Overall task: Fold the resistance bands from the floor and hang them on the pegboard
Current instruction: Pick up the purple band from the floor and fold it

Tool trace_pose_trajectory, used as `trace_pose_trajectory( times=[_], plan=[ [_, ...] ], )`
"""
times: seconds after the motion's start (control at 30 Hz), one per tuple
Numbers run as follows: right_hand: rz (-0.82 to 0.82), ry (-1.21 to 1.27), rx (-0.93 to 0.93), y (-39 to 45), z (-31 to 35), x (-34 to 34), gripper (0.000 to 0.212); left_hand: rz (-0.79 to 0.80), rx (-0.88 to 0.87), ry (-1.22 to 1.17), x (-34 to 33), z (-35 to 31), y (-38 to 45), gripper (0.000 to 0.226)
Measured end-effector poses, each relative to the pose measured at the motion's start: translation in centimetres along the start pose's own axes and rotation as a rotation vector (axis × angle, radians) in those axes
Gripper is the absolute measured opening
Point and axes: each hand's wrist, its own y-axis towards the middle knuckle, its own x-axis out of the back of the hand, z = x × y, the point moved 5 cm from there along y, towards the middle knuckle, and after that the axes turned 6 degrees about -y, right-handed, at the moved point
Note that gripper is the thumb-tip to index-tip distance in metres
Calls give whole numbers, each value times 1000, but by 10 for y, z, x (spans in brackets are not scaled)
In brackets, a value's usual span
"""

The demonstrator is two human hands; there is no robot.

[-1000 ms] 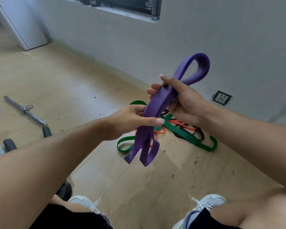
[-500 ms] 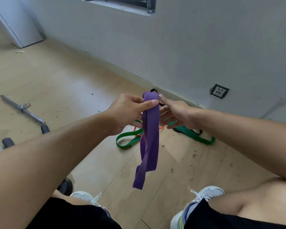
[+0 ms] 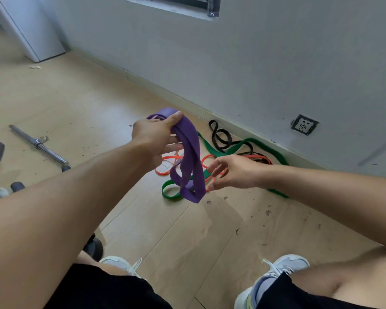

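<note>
Left hand [image 3: 156, 137] grips the folded purple resistance band [image 3: 188, 161] at frame centre; right hand [image 3: 234, 172] is spread, empty, beside its hanging loops. Gather the loops evenly before hanging.

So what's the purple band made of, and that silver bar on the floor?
The purple band looks like matte rubber or latex: it droops limply in soft folds from the left hand, with no shine. The silver bar looks like polished metal, probably chromed steel: it is straight and gives bright reflections.
</note>
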Motion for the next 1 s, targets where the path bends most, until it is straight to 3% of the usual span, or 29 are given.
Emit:
trace_pose_trajectory(
  times=[0.23,0.43,0.63,0.73,0.9,1.0],
  plan=[
    [28,-47,75,5,3,-19,34,-67,37,-119,7,-2,2,30],
    [59,-3,43,13,-13,-27,25,-108,48,-61,18,0,8,16],
    [172,78,17,10,-33,-19,41,-164,57,-24,35,0,20,22],
    [221,18,24,10,-39,-16,34,-216,55,8,46,0,25,23],
    [156,-16,14,11,-46,-6,35,-259,20,77,53,0,27,29],
    [37,-35,-13,9,-47,5,37,-269,3,106,55,-1,27,33]
  ],
)
